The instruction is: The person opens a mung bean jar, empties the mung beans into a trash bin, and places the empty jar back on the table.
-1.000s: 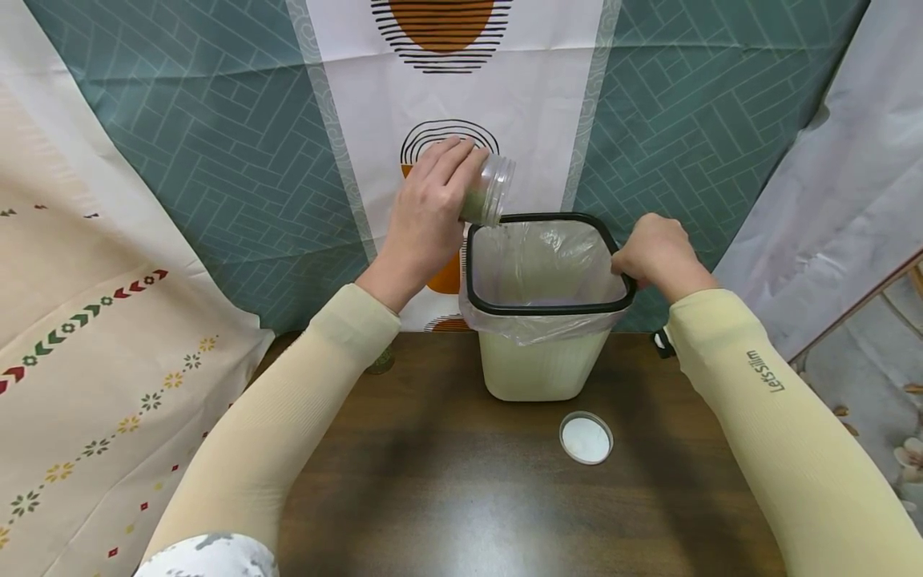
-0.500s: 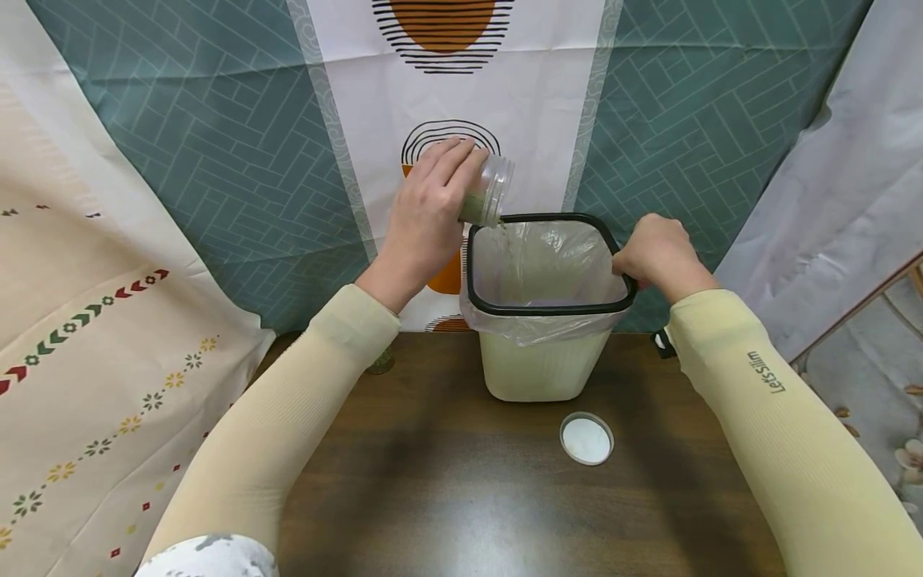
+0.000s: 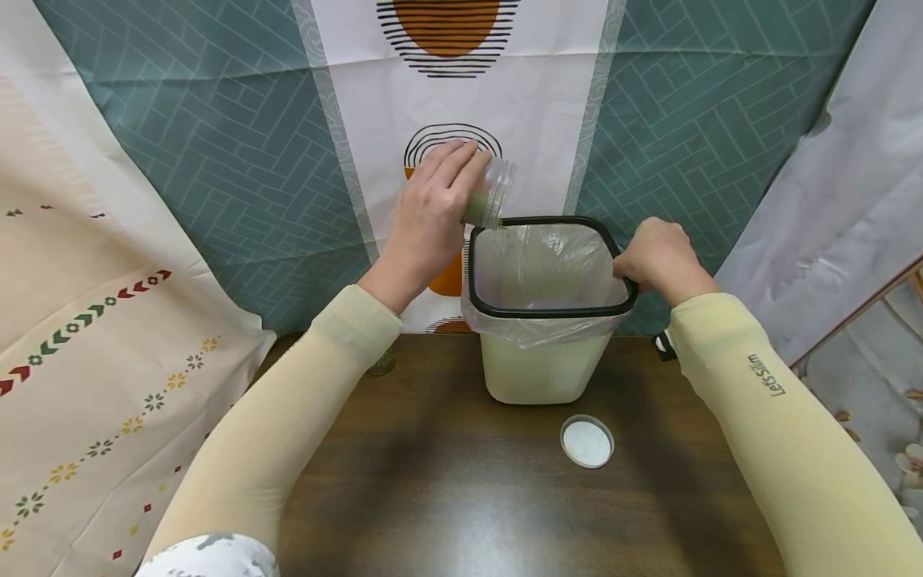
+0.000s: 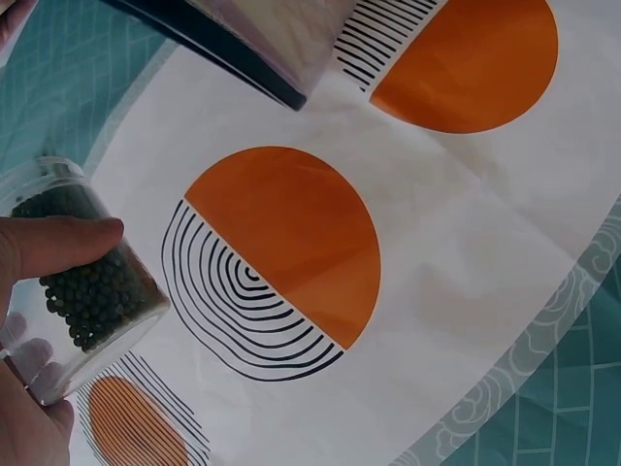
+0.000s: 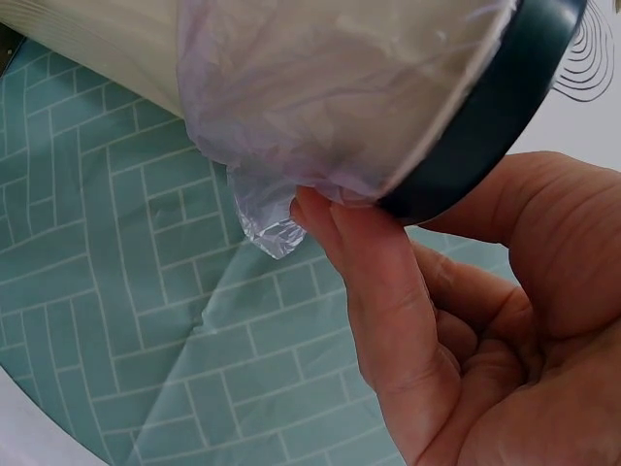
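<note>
In the head view my left hand (image 3: 431, 204) grips a clear jar (image 3: 489, 191), tipped on its side with its mouth over the trash can's left rim. The left wrist view shows small green beans (image 4: 97, 296), like mung beans, in the jar, with the thumb across its wall. My right hand (image 3: 659, 255) pinches the black rim (image 5: 485, 126) of the trash can (image 3: 544, 365) at its right side. A clear plastic liner (image 5: 281, 126) folds over that rim and hangs down outside.
A round jar lid (image 3: 586, 442), white inside, lies on the brown table (image 3: 461, 497) in front of the trash can. A small glass container (image 3: 382, 365) stands partly hidden behind the left forearm. Near the right forearm lies a small black object (image 3: 663, 346). Patterned cloth hangs behind.
Beans drop from the jar's mouth half a second ago; now only some show at its lip. Both hands keep their places, and the view has shifted very slightly.
</note>
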`<state>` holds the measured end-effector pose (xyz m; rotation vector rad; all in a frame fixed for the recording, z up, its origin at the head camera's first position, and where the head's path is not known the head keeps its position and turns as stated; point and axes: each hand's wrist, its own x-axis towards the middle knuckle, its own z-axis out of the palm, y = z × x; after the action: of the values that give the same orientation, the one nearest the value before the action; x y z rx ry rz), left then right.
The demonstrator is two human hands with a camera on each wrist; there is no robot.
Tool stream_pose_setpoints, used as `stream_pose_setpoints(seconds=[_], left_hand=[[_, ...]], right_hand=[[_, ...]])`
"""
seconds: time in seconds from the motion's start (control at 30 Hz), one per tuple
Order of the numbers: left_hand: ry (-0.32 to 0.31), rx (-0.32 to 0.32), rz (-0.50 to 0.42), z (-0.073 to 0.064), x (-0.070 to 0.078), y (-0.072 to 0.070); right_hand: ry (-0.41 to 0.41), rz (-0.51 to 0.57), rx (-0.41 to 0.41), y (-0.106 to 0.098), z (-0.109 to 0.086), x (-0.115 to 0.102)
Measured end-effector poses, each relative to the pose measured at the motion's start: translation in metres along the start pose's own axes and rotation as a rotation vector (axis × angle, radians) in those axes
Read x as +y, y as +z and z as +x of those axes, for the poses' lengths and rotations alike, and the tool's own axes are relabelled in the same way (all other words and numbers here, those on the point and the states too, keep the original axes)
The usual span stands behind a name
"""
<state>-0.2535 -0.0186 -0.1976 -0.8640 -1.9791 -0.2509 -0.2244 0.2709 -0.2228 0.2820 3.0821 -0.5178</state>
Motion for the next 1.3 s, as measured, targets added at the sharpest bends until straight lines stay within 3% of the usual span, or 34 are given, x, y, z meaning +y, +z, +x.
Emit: stream_pose_setpoints(seconds=[1.3], left_hand=[[0.044,0.021,0.046,-0.0006,0.0002,0.0042]], right_hand=[[-0.019,-0.023,0.008,0.0,0.0023,0.0003]])
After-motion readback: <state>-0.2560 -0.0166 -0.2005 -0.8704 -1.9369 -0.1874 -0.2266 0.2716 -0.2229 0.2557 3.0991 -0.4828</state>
